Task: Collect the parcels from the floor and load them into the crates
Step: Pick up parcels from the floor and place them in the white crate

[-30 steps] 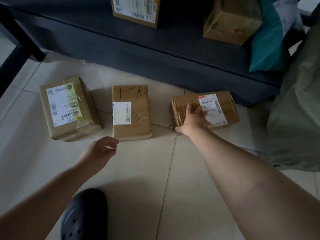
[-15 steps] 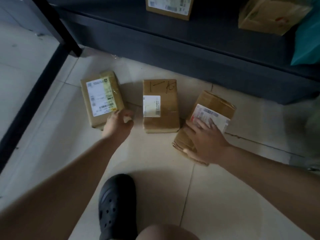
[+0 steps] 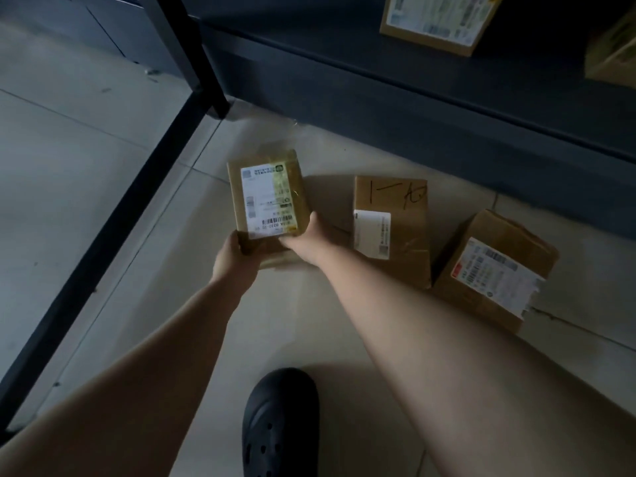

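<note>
Change: right hand has left the right-end parcel, joins left hand | both clamp taped parcel, left of marked middle parcel, near end tilted up | lift begun (crates unseen).

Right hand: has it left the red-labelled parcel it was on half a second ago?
Yes. The right hand has crossed leftward past the handwritten parcel and now grips the yellow-taped parcel with the left hand.

Person: two bare forearms, no sleeves in view, left hand and right hand ungloved. One black perforated clog, rounded toe.
</note>
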Motion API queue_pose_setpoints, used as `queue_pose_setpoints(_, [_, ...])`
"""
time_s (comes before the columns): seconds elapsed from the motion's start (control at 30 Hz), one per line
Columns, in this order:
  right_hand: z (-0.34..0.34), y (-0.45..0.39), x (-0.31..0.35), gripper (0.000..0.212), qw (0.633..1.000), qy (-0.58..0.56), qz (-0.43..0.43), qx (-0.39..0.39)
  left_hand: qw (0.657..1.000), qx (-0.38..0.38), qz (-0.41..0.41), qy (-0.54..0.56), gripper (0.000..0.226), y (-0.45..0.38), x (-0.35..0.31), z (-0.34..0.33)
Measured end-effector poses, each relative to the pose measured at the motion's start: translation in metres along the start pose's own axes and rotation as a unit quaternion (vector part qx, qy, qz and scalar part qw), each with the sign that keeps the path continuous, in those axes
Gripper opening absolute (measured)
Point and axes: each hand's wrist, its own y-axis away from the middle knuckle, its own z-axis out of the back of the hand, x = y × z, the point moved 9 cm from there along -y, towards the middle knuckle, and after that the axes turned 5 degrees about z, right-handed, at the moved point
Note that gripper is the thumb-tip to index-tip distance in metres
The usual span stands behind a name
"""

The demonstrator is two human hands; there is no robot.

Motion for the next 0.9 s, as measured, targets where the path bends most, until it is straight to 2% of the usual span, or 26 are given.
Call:
queue_pose_setpoints(0.07, [0.005,0.000,0.007,0.073,0.999,-0.023,0.031,-0.038,0.998,-0.036,-0.039,0.038,0.035,0.005,-0.010,0.018])
queue_pose_setpoints(0.17, [0.025,0.012,0.039,0.052,0.989,-0.010,0.111,-0.093,0.991,-0.057,-0.068,0.102,0.036,0.020,-0.026,0.039])
queue_pose_setpoints(0.3, [0.063,0.042,0.069,0.050,0.972,-0.044,0.163,-0.165,0.974,-0.026,-0.115,0.196,0.035,0.048,-0.066,0.038])
queue_pose_setpoints(0.4, [0.109,0.086,0.056,0.047,0.947,-0.080,0.174,-0.259,0.964,0.025,-0.150,0.217,0.037,0.075,-0.109,0.014])
queue_pose_setpoints(0.57, [0.188,0.165,-0.012,0.049,0.920,-0.115,0.115,-0.358,0.961,0.117,-0.227,0.105,0.042,0.140,-0.168,-0.061])
queue_pose_setpoints(0.7, [0.225,0.215,-0.070,0.044,0.904,-0.117,0.053,-0.407,0.949,0.209,-0.235,-0.012,0.038,0.182,-0.173,-0.125])
queue_pose_setpoints(0.83, [0.229,0.229,-0.122,0.040,0.924,-0.082,0.014,-0.374,0.944,0.203,-0.228,-0.127,0.035,0.194,-0.153,-0.158])
queue_pose_setpoints(0.9, [0.238,0.235,-0.137,0.041,0.920,-0.082,0.010,-0.384,0.947,0.185,-0.225,-0.138,0.031,0.190,-0.151,-0.164])
